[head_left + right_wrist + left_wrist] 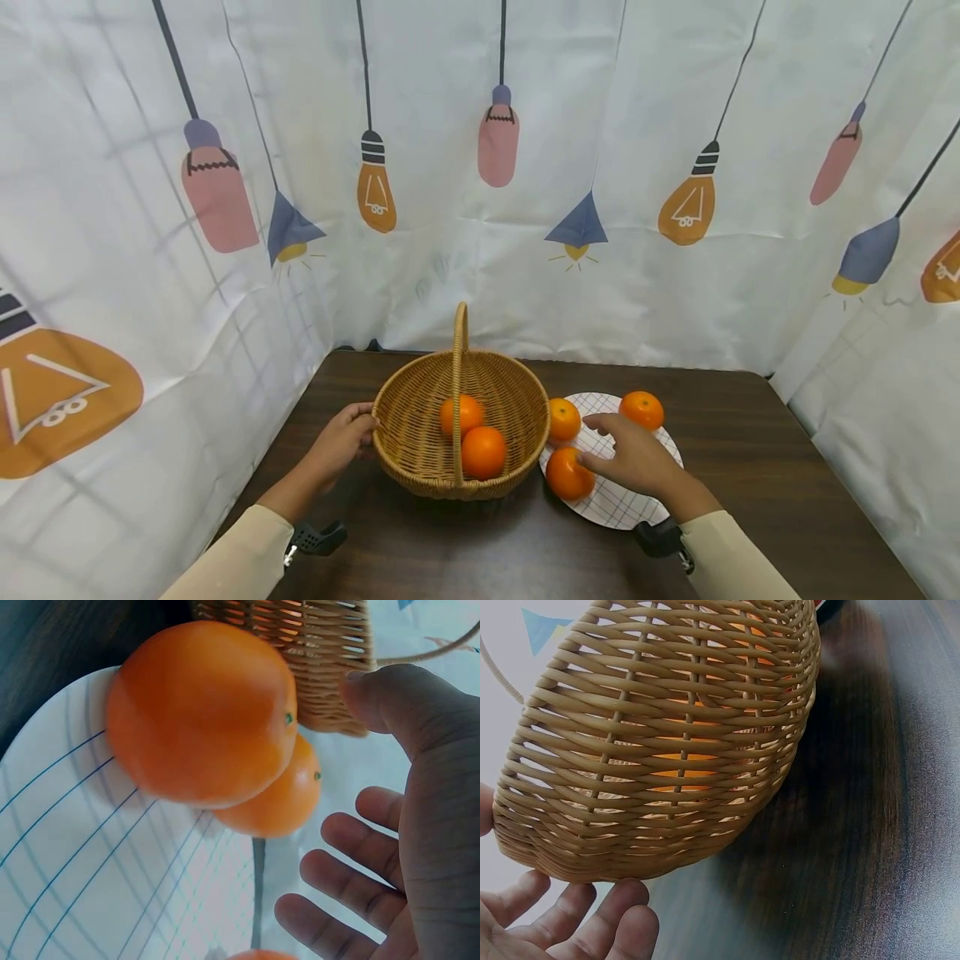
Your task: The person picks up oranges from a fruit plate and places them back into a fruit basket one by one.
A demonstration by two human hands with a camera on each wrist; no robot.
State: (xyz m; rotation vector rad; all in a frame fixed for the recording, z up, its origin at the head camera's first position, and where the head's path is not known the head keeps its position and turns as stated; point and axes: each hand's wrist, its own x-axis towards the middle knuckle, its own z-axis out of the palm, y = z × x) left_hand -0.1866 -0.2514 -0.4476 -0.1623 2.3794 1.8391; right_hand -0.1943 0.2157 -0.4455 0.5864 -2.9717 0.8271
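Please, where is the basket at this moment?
In the head view, the basket is just left of the plate, holding two oranges, with the left hand touching its left side.

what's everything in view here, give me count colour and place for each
table: 1, dark brown, lower part of the head view
printed sheeting: count unclear, white with pink, orange and blue lamps, behind and beside the table
wicker basket: 1, tan, on the table, left of centre
plate: 1, white with grid lines, right of the basket
oranges: 5, orange, two in the basket, three on the plate
wrist straps: 2, black, one per wrist
sleeves: 2, cream, on both arms
left hand: 1, bare, holding the basket's left rim
right hand: 1, bare, over the plate
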